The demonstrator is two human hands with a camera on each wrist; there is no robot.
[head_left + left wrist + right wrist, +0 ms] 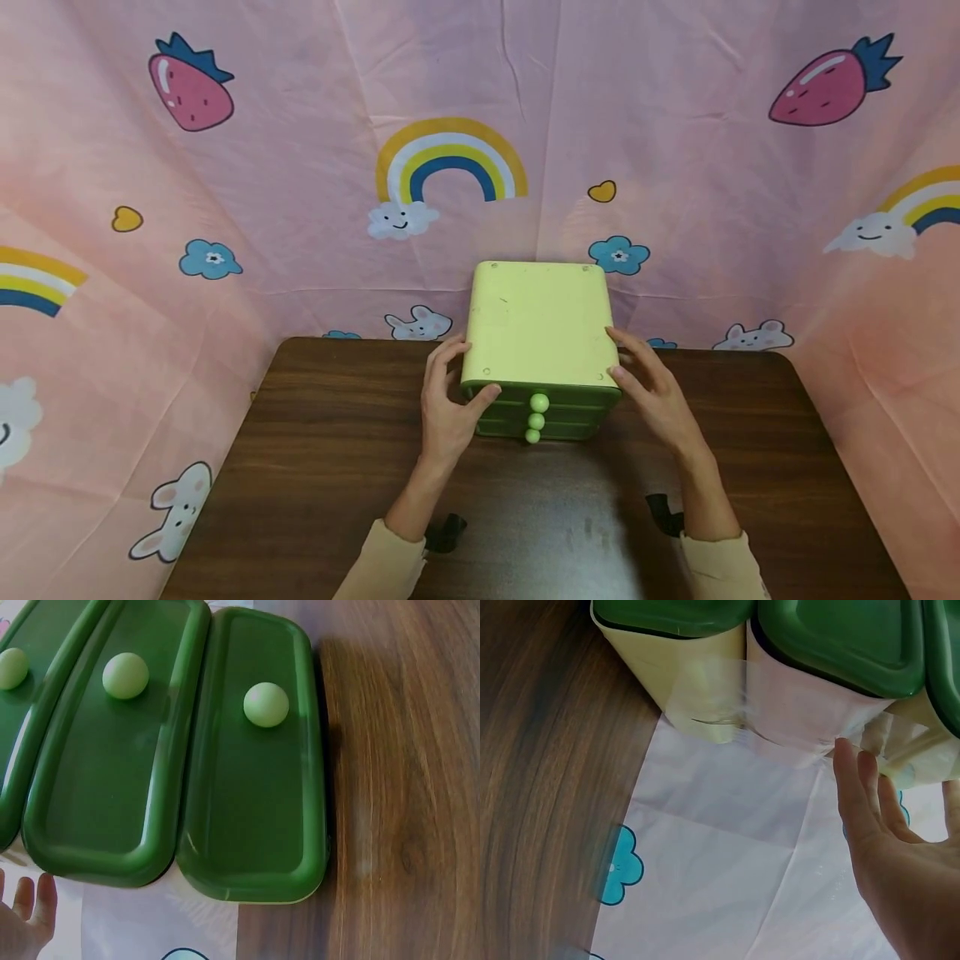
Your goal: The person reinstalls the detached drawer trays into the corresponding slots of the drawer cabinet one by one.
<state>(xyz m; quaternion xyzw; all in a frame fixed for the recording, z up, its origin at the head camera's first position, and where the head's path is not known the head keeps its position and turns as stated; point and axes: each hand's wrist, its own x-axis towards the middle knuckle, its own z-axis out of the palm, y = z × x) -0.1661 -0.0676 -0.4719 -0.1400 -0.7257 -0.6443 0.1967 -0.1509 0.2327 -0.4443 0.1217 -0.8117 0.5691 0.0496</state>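
A small drawer cabinet [540,321] with a pale yellow top and dark green drawer fronts stands near the table's back edge. Three round light green knobs [536,422] run down its front. My left hand [447,408] is at the cabinet's left side, its thumb by the upper front corner and its fingers along the side. On the opposite side, my right hand [660,400] has its fingertips at the side wall. In the right wrist view, the fingers [855,787] are extended beside a pale pink middle section [802,705]. Firm contact is hard to confirm.
The dark wooden table [337,467] carries the cabinet. Pink cloth [300,167] printed with rainbows, strawberries and rabbits hangs behind and along both sides. Small black pieces, one by the left wrist [446,533] and one by the right wrist [663,514], show near the sleeves.
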